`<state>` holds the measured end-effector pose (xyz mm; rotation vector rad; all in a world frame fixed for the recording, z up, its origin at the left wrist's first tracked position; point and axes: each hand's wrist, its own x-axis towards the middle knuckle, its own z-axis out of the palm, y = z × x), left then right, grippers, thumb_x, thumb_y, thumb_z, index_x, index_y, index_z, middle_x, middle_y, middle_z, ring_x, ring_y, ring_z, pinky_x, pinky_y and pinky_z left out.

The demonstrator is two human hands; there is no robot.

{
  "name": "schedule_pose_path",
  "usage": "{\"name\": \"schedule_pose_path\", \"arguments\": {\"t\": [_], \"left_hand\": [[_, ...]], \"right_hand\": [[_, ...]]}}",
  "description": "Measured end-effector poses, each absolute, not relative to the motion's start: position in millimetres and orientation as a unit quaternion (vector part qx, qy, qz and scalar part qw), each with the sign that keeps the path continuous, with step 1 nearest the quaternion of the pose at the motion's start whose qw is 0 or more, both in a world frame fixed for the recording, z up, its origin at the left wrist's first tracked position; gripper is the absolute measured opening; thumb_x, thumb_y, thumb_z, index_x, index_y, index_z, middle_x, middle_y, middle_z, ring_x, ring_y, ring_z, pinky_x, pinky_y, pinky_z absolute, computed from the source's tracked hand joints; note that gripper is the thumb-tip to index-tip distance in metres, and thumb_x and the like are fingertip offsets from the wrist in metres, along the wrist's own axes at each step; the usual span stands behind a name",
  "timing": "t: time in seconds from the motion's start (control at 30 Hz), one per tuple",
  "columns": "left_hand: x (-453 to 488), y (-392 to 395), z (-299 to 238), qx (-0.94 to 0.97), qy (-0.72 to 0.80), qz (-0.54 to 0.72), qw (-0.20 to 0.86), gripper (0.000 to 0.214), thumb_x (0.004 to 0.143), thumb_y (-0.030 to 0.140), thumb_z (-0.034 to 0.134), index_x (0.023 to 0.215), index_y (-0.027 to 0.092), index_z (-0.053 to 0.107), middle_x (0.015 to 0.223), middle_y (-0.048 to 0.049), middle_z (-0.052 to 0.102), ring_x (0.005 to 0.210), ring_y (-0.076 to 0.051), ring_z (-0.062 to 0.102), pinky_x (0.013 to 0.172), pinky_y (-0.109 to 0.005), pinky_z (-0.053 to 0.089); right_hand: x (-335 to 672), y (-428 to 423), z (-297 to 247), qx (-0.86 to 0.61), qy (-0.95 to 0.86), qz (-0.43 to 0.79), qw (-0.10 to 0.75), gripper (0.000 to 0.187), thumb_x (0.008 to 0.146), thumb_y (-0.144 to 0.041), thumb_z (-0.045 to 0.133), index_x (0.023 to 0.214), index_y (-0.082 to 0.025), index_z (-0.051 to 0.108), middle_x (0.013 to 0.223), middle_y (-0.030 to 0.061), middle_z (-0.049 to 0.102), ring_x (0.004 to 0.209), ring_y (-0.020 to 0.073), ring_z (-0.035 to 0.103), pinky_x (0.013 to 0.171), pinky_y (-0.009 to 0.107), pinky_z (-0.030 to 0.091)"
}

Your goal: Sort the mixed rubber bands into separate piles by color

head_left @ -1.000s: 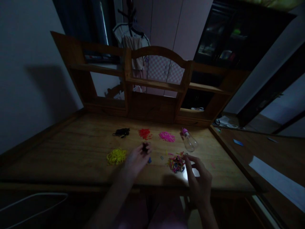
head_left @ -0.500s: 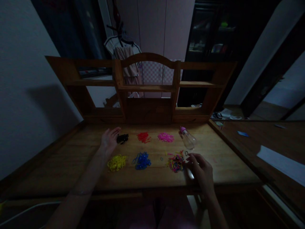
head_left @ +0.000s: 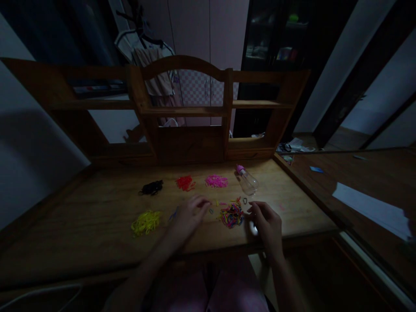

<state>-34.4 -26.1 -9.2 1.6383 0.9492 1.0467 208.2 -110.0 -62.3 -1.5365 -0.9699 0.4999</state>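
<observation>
My left hand (head_left: 190, 216) hovers over the blue bands (head_left: 173, 215), hiding most of them. Its fingers are loosely bent with a gap by the thumb, and nothing shows in them. The fingertips point at a few loose bands, among them a small green one (head_left: 211, 211). My right hand (head_left: 267, 220) is beside a mixed heap of coloured rubber bands (head_left: 232, 215). Its fingers are curled with the tips close together; whatever they may hold is too small to make out. A dark band loop (head_left: 245, 201) lies just beyond these fingertips.
Separate piles of black (head_left: 152, 187), red (head_left: 185, 183), pink (head_left: 216, 181) and yellow bands (head_left: 146, 222) lie on the wooden desk (head_left: 107, 208). A clear bottle with a pink top (head_left: 248, 182) lies behind the mixed heap. A wooden shelf unit (head_left: 182, 111) rises along the back.
My left hand has moved from beside the black bands rightward and nearer, over the blue pile. My right hand stays beside the mixed heap. The whole view has shifted slightly.
</observation>
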Motion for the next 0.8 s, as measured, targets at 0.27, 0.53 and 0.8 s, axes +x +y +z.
{"name": "schedule_pose_path", "arguments": {"t": [0.27, 0.53, 0.8], "left_hand": [[19.6, -70.6, -44.5, 0.729, 0.356, 0.379, 0.444, 0.019, 0.077, 0.019, 0.070, 0.095, 0.026, 0.070, 0.103, -0.0071, 0.062, 0.101, -0.027, 0.054, 0.096, -0.033, 0.034], [38.6, -70.1, -54.0, 0.711, 0.387, 0.409, 0.421, 0.015, 0.073, 0.015, 0.072, 0.084, 0.024, 0.066, 0.091, -0.0056, 0.058, 0.098, -0.028, 0.049, 0.098, -0.038, 0.030], [34.1, -70.4, -40.7, 0.729, 0.389, 0.379, 0.416, 0.013, 0.081, 0.012, 0.063, 0.077, 0.024, 0.062, 0.088, -0.0043, 0.059, 0.089, -0.025, 0.051, 0.087, -0.033, 0.033]], "right_hand": [[206.8, -110.6, -59.0, -0.650, -0.401, 0.224, 0.606, 0.031, 0.089, -0.047, 0.057, 0.091, -0.018, 0.068, 0.074, 0.0028, 0.067, 0.060, 0.0144, 0.057, 0.053, 0.023, 0.043], [205.8, -111.2, -56.2, -0.648, -0.403, 0.219, 0.609, 0.033, 0.089, -0.048, 0.057, 0.091, -0.017, 0.068, 0.072, 0.0029, 0.067, 0.061, 0.0153, 0.060, 0.053, 0.023, 0.044], [205.1, -111.5, -55.8, -0.650, -0.403, 0.222, 0.605, 0.032, 0.089, -0.047, 0.056, 0.090, -0.018, 0.069, 0.071, 0.0022, 0.066, 0.059, 0.0145, 0.059, 0.052, 0.023, 0.043]]}}
